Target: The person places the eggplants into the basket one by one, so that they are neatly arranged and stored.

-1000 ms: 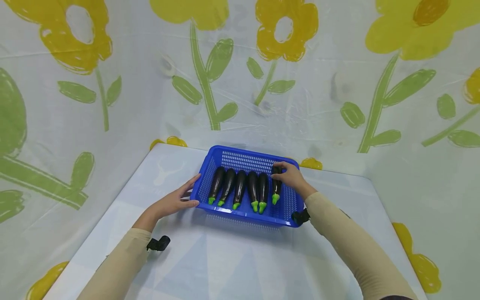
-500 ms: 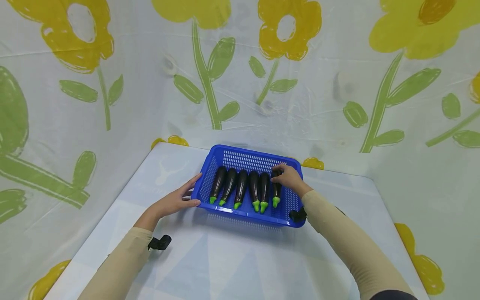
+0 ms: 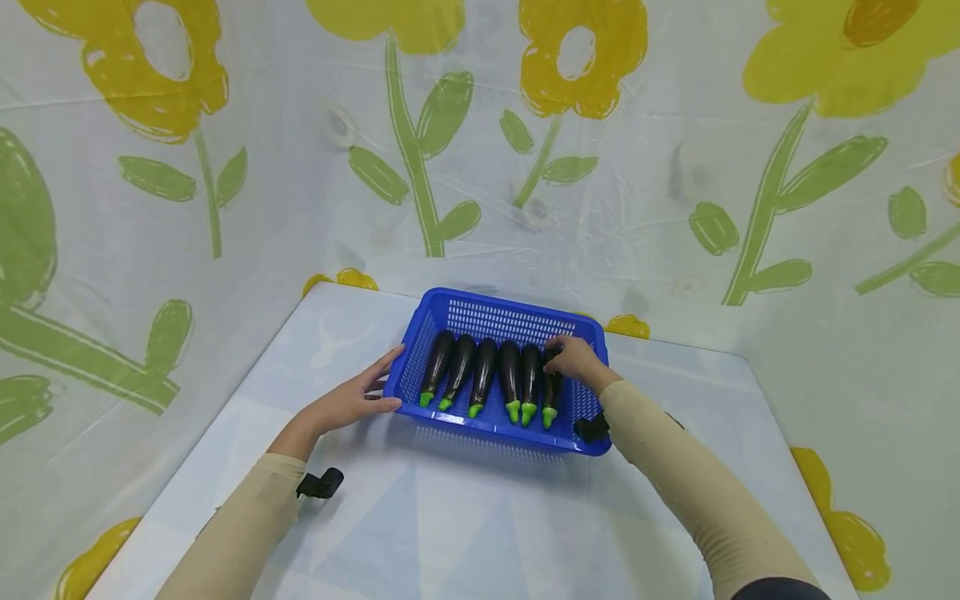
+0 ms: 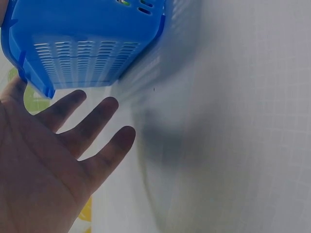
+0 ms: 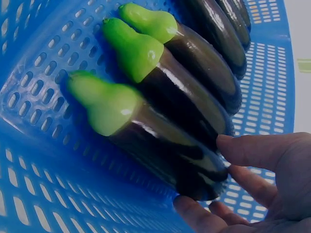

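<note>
A blue perforated plastic basket holds several dark eggplants side by side, green stem ends toward the person. My right hand reaches into the basket and grips the far blunt end of the rightmost eggplant. In the right wrist view, the thumb lies on one side of that end and the fingers on the other. At the basket's left end is my left hand, fingers spread and fairly straight, touching the rim. Three of its fingers stand apart from the basket wall in the left wrist view.
The basket stands on a pale patterned table, near its back edge. A white sheet printed with yellow flowers hangs behind and at the sides. Black camera mounts sit on both wrists, the right one close to the basket's rim.
My right hand has lowered the rightmost eggplant and brought it slightly nearer the front, now close beside its neighbour. My left hand stays at the basket's left end.
</note>
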`<act>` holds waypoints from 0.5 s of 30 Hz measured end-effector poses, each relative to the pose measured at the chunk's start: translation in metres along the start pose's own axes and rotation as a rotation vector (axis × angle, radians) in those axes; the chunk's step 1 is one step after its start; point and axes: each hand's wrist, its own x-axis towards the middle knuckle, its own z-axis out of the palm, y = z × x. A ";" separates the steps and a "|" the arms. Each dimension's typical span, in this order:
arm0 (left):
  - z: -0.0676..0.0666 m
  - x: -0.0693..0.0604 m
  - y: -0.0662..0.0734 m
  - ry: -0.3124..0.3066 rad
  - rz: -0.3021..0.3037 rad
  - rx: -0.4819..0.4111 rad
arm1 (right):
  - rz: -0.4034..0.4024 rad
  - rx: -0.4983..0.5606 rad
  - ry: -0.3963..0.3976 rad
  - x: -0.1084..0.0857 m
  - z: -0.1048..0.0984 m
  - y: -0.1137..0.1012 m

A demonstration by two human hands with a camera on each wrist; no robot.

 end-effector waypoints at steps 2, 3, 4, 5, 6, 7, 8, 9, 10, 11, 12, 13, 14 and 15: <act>0.000 0.001 0.001 0.000 0.001 0.002 | 0.008 -0.008 -0.001 0.000 0.000 0.001; 0.000 0.001 0.001 -0.001 0.003 0.004 | 0.013 -0.014 -0.001 0.000 -0.001 0.001; 0.000 0.001 0.002 -0.002 0.003 0.005 | 0.018 -0.019 -0.002 0.001 -0.001 0.002; 0.000 0.001 0.003 -0.002 0.003 0.005 | 0.024 -0.020 -0.003 0.001 -0.001 0.002; 0.000 0.001 0.003 0.000 0.002 0.005 | 0.026 -0.021 -0.004 0.001 -0.002 0.002; 0.000 0.001 0.004 0.001 0.002 0.006 | 0.026 -0.024 -0.004 0.001 -0.002 0.002; 0.000 0.001 0.004 0.002 0.002 0.008 | 0.025 -0.026 -0.003 0.002 -0.002 0.002; 0.000 0.000 0.004 0.003 0.001 0.008 | 0.022 -0.025 -0.002 0.002 -0.003 0.001; 0.000 0.000 0.004 0.005 0.001 0.008 | 0.013 -0.026 -0.003 0.001 -0.003 0.001; 0.000 -0.001 0.004 0.007 -0.001 0.009 | 0.003 -0.028 -0.001 0.001 -0.004 0.000; 0.000 -0.001 0.004 0.008 -0.002 0.009 | -0.009 -0.030 0.002 0.000 -0.004 0.000; 0.000 -0.001 0.004 0.008 -0.004 0.010 | -0.018 -0.033 0.005 -0.001 -0.005 -0.001; 0.000 -0.001 0.004 0.008 -0.003 0.010 | -0.025 -0.033 0.008 -0.001 -0.005 -0.002; 0.000 -0.002 0.004 0.008 -0.002 0.010 | -0.032 -0.034 0.009 -0.002 -0.005 -0.002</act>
